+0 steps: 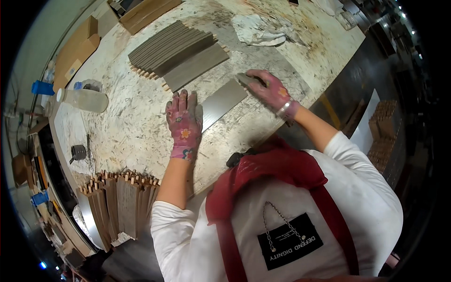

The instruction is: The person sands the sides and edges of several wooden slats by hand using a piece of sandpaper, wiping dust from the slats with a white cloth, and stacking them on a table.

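A flat grey-brown wooden board (221,104) lies on the worktable in front of me. My left hand (184,123), in a stained pink flowered glove, rests with its fingers stretched out at the board's left end, the thumb side against it. At the right end my right hand (271,90), gloved alike, has its fingers bent and close together. Something grey shows under those fingers; whether it is a small pad or dirty glove tips is unclear. Beyond the board, a row of similar boards (174,49) with dowel pegs at their ends leans together, one lying flat in front.
The stained worktable (136,117) also bears a cloudy plastic bottle (84,100), a dark roll (78,152), a crumpled white cloth (260,30) and a cardboard box (145,11). More pegged boards (120,202) stand upright at the near left. A bent cardboard sheet (77,51) sits at the far left.
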The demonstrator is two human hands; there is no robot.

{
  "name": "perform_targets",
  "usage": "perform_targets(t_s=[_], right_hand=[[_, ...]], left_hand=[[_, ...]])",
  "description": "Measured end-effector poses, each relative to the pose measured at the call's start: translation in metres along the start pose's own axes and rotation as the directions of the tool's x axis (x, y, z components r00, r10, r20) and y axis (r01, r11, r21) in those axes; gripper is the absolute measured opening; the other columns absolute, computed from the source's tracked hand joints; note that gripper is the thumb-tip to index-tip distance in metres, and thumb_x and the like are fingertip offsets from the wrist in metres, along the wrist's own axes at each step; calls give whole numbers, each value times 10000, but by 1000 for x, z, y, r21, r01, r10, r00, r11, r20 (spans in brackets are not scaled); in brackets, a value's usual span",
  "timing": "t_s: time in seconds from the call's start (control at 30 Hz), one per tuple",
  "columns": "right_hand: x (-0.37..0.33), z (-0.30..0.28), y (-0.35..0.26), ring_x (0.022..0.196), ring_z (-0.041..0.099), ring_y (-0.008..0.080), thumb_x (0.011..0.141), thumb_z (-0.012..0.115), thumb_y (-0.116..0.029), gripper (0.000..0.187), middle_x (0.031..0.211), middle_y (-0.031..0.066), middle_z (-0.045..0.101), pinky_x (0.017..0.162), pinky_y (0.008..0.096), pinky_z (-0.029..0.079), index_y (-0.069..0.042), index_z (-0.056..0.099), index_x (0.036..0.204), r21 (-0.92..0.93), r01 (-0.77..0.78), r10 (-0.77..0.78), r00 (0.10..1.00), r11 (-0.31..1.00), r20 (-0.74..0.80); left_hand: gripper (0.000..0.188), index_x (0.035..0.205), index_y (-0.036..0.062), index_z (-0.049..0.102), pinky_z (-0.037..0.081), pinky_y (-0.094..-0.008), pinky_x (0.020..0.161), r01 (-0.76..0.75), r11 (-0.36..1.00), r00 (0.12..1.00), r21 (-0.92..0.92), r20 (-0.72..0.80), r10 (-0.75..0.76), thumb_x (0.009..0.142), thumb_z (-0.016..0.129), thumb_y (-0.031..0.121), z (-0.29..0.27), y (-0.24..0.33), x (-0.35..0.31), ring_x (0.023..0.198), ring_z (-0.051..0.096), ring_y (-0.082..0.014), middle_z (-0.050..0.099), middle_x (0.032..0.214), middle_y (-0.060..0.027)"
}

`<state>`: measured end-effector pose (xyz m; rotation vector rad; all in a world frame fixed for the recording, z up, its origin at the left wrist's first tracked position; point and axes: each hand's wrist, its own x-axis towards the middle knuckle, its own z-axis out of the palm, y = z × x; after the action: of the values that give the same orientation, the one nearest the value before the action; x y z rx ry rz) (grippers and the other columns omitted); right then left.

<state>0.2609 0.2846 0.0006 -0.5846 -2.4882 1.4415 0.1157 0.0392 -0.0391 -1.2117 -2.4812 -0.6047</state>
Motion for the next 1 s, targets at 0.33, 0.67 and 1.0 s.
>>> perform_targets(t_s=[0.33,0.67,1.0], right_hand=[[-43,2,20,971,640,375,898,664,-252,375,1134,196,583,879,434,528,-111,597,1239,-251,111,-97,993,962,68],[-25,105,-59,970,624,231,877,608,-246,338,1006,46,592,798,371,493,-274,626,1213,-269,803,-594,580,532,557],[-12,-5,-2,884,632,259,901,603,-229,278,967,55,615,795,396,521,-246,673,1170,-496,461,-263,869,736,419]], left_hand=[[436,1348,228,601,500,-469,927,-78,975,942,-207,305,140,914,622,194,-14,25,18,1051,600,-374,600,1301,-141],[445,1369,262,574,522,-420,858,-235,884,826,-404,397,400,927,610,300,1,-20,49,995,607,-313,604,1120,-102],[491,1400,292,566,511,-426,911,-309,903,796,-299,438,417,916,643,263,-4,-14,50,1024,591,-319,589,1211,-108]])
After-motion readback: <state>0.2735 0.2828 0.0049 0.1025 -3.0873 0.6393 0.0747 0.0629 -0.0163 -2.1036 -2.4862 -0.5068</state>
